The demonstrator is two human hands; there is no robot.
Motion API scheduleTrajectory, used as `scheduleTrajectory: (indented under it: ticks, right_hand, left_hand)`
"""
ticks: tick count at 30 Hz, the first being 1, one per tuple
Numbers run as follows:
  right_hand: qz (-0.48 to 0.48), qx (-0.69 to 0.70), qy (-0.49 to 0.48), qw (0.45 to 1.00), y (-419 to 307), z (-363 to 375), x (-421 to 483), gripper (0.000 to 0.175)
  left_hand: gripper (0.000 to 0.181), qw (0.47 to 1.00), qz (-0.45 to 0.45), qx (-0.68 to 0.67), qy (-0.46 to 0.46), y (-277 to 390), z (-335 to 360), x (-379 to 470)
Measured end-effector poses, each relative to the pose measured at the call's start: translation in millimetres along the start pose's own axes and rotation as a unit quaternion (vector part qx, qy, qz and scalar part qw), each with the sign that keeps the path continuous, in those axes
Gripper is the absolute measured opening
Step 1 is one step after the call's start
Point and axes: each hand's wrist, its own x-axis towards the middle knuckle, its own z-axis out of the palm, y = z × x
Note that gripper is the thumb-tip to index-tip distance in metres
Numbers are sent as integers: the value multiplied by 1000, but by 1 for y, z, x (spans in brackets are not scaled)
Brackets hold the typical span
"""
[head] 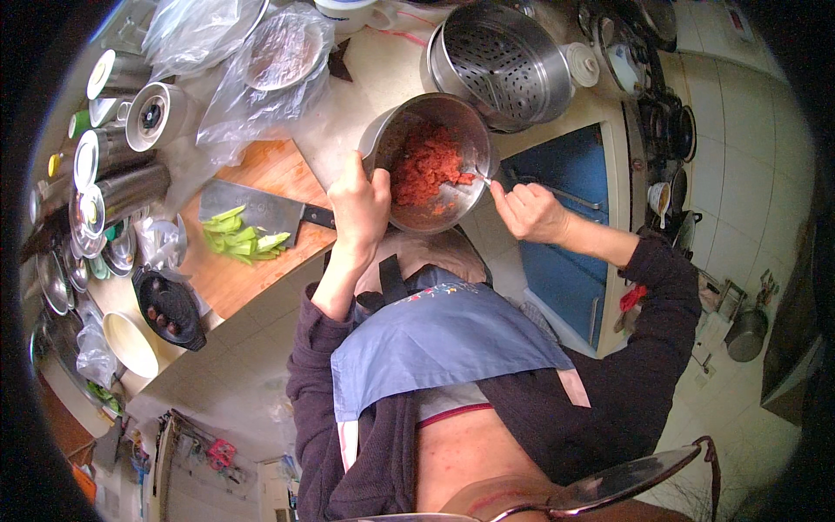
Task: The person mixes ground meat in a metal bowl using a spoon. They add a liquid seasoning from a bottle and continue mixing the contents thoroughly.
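Observation:
My left hand grips the near left rim of a metal bowl, which is tilted so that its inside shows. Red minced meat lies in a clump against the bowl's left side. With my right hand I hold the thin handle of a metal utensil at the bowl's right rim; its far end is hard to make out. Left of the bowl, a cleaver rests flat on a wooden cutting board, with sliced green vegetable pieces on and beside its blade.
A metal steamer pot stands beyond the bowl. Plastic bags cover dishes at the back left. Metal canisters, a black dish and a cream bowl line the left. A stove with pans is at the right.

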Motion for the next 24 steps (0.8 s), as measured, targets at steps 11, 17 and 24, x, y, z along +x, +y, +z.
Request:
scheduleTrajectory:
  ticks: [11,17,24]
  right_hand:
    - [283,289,15,914,-43,2,46,8]
    - [336,358,74,868,-26,-2,37,6]
    - [352,264,-5,898,-30,12,33,9]
  left_hand:
    - [13,998,-28,-10,-46,6,-5,-1]
    - [13,997,-15,-31,-65,6,-8,-2]
    - [13,998,11,-18,-64,1,-10,-4]
